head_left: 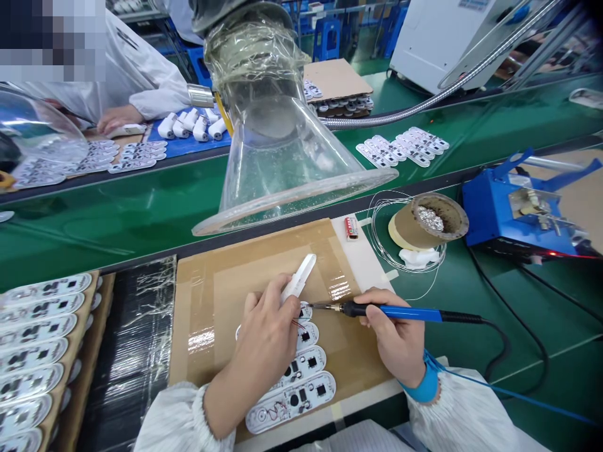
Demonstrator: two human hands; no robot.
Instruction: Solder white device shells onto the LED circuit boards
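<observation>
My left hand [266, 336] is closed around a slim white plastic piece [300, 276] with a rounded end; its lower part is hidden by my fingers. Under that hand lies a column of white oblong circuit boards [311, 394] with black chips and thin red wires. My right hand [393, 336] grips a soldering iron [407, 312] with a blue and black handle. The iron's tip points left and meets the end of the topmost board [305, 310], close to my left fingertips; whether it touches is too small to tell. A blue wrist strap [424, 380] circles my right wrist.
A clear fume hood [287, 163] hangs above the cardboard [202, 301]. On the right are solder wire [377, 232], a tip-cleaning pot [419, 223] and a blue soldering station [513, 207]. Stacked boards [35, 333] stand at left. Across the bench sits a person in white [136, 75].
</observation>
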